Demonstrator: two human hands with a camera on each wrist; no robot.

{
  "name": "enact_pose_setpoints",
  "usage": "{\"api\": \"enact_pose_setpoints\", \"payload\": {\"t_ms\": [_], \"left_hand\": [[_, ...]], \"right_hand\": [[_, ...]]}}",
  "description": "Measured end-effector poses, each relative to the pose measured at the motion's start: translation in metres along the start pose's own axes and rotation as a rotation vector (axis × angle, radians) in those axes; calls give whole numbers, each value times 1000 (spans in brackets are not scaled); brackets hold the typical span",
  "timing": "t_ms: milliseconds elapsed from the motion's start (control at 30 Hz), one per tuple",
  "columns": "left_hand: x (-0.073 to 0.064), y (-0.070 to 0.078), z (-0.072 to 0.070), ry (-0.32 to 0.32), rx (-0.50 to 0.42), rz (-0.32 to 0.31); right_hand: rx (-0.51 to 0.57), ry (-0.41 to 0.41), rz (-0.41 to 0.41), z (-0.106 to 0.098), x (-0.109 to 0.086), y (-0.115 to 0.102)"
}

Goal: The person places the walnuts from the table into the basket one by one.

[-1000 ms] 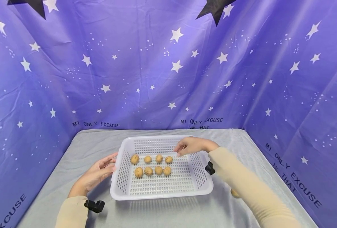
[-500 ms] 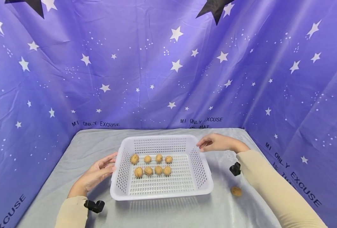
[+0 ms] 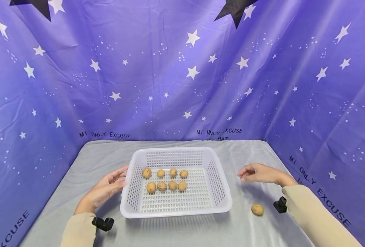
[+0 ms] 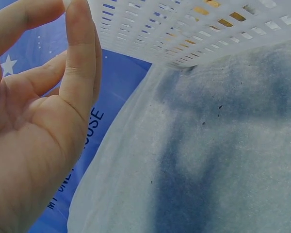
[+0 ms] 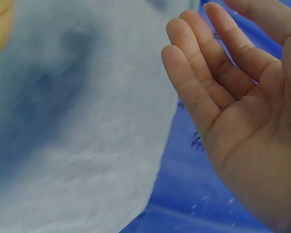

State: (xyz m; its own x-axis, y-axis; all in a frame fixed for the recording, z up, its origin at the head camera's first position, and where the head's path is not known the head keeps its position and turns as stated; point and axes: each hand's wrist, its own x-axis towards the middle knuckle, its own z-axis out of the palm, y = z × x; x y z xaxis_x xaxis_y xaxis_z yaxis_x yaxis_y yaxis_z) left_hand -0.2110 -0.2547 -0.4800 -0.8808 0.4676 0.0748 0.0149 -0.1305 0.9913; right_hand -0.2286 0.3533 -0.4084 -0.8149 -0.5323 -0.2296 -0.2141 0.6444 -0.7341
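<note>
A white perforated plastic basket (image 3: 176, 215) stands on the cloth-covered table. Inside, towards its left, walnuts (image 3: 161, 186) lie in two rows. My left hand (image 3: 103, 190) is at the basket's left side and pinches its rim; the left wrist view shows thumb and fingers (image 4: 81, 63) meeting at the top edge, where the grip is partly cut off. To the right of the basket, my right hand (image 3: 260, 173) hovers above the cloth with relaxed fingers and nothing in them. A single walnut (image 3: 257, 209) lies on the cloth nearer to me, just below that hand.
Grey cloth (image 3: 176, 235) covers the table. A purple curtain (image 3: 157, 79) with white stars rises behind it and along both sides. Black wrist cameras (image 3: 280, 204) sit on both sleeves.
My right hand has left the basket's inside, moved right over its rim and come down towards the loose walnut, which the sleeve partly covered before. My left hand has stayed in place.
</note>
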Motion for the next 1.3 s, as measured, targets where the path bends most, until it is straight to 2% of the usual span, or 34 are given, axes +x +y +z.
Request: {"api": "enact_pose_setpoints", "payload": {"t_ms": [100,333,533,667,800,1067,1300], "left_hand": [[0,0,0,5,-5,0],[0,0,0,4,-3,-2],[1,0,0,0,5,-1],[2,-1,-1,-7,-2,8],[2,-1,-2,-12,-7,14],[3,-1,-2,-4,-8,13],[3,0,0,-6,-10,21]], "right_hand": [[33,-17,23,6,-9,15],[170,-126,65,25,-26,48],[261,-227,111,32,-38,59],[272,-255,162,33,-42,58],[248,-246,185,35,-42,56],[222,-199,68,20,-36,45],[108,-123,20,-4,-25,13]]}}
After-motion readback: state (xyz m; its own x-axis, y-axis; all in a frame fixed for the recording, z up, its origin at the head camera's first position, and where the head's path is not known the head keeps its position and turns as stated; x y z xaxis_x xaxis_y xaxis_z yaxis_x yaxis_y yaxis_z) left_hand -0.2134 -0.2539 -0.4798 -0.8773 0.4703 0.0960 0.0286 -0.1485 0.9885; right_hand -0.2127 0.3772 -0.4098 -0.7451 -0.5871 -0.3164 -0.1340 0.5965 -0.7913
